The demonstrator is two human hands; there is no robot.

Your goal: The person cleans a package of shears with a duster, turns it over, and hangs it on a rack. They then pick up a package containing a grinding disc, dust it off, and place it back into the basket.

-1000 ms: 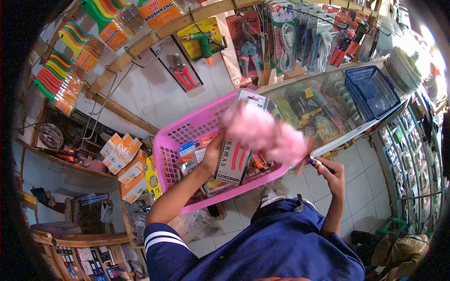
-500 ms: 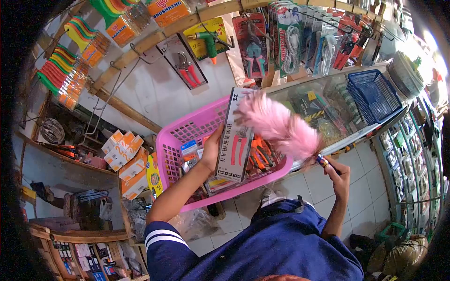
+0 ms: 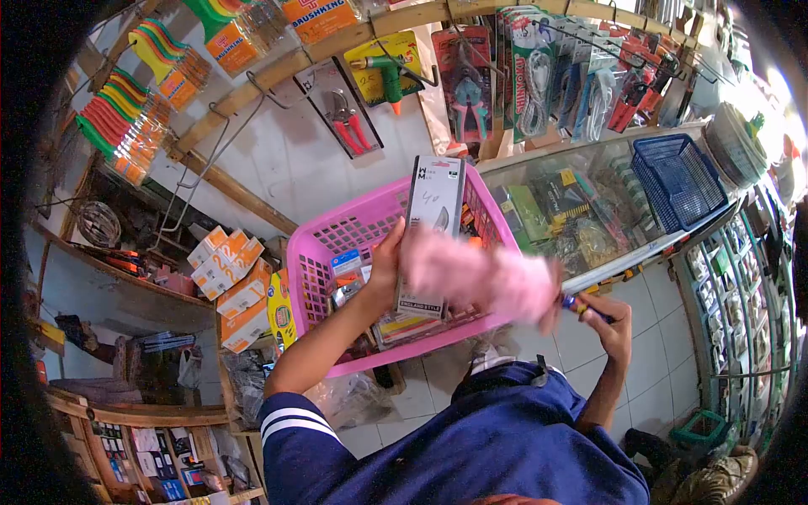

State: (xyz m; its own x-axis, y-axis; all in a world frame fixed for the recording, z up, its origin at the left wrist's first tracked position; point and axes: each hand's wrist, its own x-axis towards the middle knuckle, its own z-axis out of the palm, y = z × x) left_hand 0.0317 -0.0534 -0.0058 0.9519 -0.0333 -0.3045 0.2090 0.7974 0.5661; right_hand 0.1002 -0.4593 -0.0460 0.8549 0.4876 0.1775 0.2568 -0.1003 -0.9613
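Note:
My left hand (image 3: 388,263) grips the left edge of a boxed pair of pruning shears (image 3: 437,187), held upright above a pink plastic basket (image 3: 296,282). In my right hand (image 3: 609,326) is the dark handle of a fluffy pink duster (image 3: 484,273). The duster head is blurred by motion and lies across the lower half of the package, hiding most of the picture printed there. Packaged goods and some orange-handled tools lie in the basket, partly covered by the package and duster.
A glass counter (image 3: 539,252) with a blue basket (image 3: 680,181) on top stands to the right. Paint brushes (image 3: 118,126), carded pruning shears (image 3: 343,118) and a green-handled tool (image 3: 391,80) hang from wall hooks. Orange-and-white boxes (image 3: 231,269) are stacked at left.
The duster head has swept down and left over the package, from its upper right side to its lower half. The right hand is slightly lower. The left hand keeps hold of the package.

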